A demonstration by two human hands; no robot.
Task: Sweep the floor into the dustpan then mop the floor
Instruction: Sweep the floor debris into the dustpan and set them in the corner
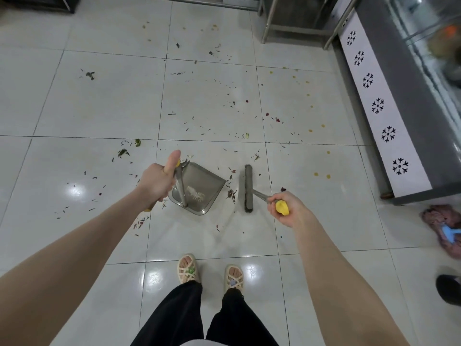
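Observation:
A grey metal dustpan stands on the white tiled floor ahead of my feet, its open side facing right. My left hand grips the dustpan's upright handle, thumb raised over its yellow top. My right hand grips the yellow-capped handle of a broom, whose grey head rests on the floor just right of the dustpan. A small pile of debris lies between broom head and pan. Leaf bits, petals and yellow spots are scattered over the tiles ahead.
A grey display counter with a white snowflake strip runs along the right. Metal table legs stand at the back. A pink mop head with a blue fitting lies at the right edge, a dark shoe below it.

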